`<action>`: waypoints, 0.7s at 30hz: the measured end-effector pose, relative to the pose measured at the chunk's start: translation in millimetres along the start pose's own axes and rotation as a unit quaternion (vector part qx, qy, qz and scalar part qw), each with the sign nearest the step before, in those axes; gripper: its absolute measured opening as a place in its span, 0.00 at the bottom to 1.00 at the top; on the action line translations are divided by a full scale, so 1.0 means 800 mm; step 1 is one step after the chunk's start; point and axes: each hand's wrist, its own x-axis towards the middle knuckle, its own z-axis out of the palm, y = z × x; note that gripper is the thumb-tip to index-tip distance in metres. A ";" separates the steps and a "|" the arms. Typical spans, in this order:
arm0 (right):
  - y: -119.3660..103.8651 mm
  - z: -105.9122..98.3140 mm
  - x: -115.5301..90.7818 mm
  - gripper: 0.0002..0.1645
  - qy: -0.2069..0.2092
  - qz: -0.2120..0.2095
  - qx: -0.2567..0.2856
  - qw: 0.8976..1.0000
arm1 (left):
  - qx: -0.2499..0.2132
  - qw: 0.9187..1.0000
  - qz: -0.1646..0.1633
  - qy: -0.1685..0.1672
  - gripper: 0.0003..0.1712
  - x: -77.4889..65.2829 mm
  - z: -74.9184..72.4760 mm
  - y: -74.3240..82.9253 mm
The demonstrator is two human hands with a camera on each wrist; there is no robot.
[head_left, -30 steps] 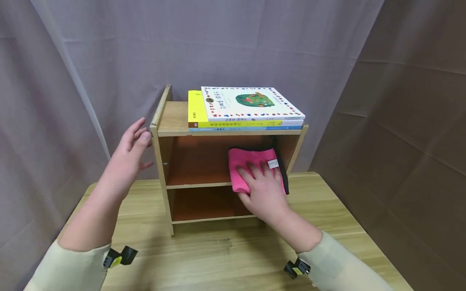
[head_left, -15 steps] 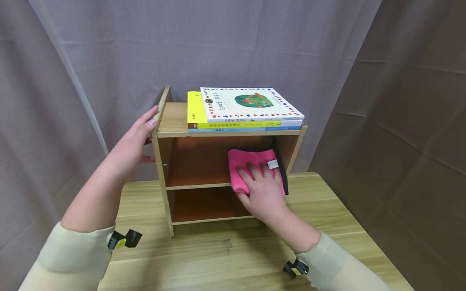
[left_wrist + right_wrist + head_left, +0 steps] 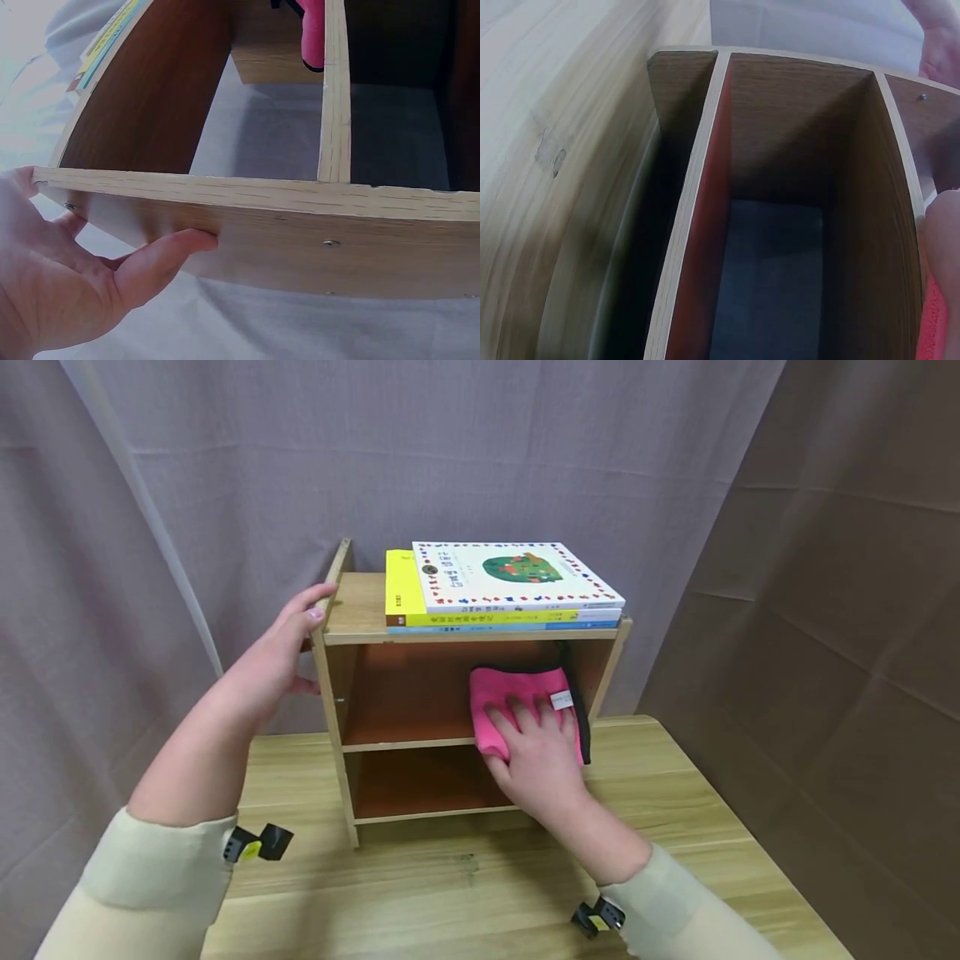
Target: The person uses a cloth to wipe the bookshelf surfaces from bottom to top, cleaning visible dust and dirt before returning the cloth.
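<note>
A small wooden shelf (image 3: 337, 745) stands on the table. My left hand (image 3: 273, 652) rests against its left side panel near the top, fingertips over the panel's edge. In the left wrist view, the thumb of that left hand (image 3: 67, 292) lies along the panel's outer face. On the right of the middle board, my right hand (image 3: 542, 768) presses a folded pink cloth (image 3: 486, 693) with spread fingers. The cloth has dark edging and a white tag, and it reaches over the board's front edge. Only a strip of the cloth (image 3: 931, 322) shows in the right wrist view.
Several books (image 3: 517, 568) lie stacked on the shelf's top board, a white-covered one uppermost. The wooden table (image 3: 420, 902) extends in front and to both sides. Grey curtains (image 3: 480, 452) hang behind, with a brownish one on the right.
My left hand has come in from the left and now touches the side panel. The right hand and cloth have shifted very slightly toward me and left.
</note>
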 end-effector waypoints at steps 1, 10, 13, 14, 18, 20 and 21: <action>-0.002 0.000 0.001 0.31 0.002 0.001 0.000 1.000 | -0.001 1.000 0.001 -0.001 0.33 0.000 -0.001 0.000; -0.017 0.008 0.005 0.31 0.013 -0.002 -0.011 1.000 | 0.007 1.000 0.013 -0.009 0.32 0.000 -0.003 -0.006; -0.022 0.011 0.006 0.31 0.024 -0.002 -0.004 1.000 | 0.008 1.000 0.016 -0.010 0.33 0.000 -0.002 -0.007; -0.024 0.013 0.006 0.31 0.028 -0.003 -0.001 1.000 | 0.009 1.000 0.017 -0.010 0.33 0.000 -0.002 -0.007; -0.031 0.018 0.006 0.31 0.038 0.003 0.006 0.999 | 0.015 1.000 0.021 -0.014 0.33 0.000 -0.001 -0.007; -0.034 0.021 0.006 0.31 0.042 0.008 0.003 0.999 | 0.019 0.999 0.023 -0.019 0.34 0.001 -0.001 -0.006; -0.035 0.022 0.005 0.31 0.043 0.011 0.002 0.999 | 0.021 0.999 0.024 -0.022 0.34 0.001 -0.001 -0.005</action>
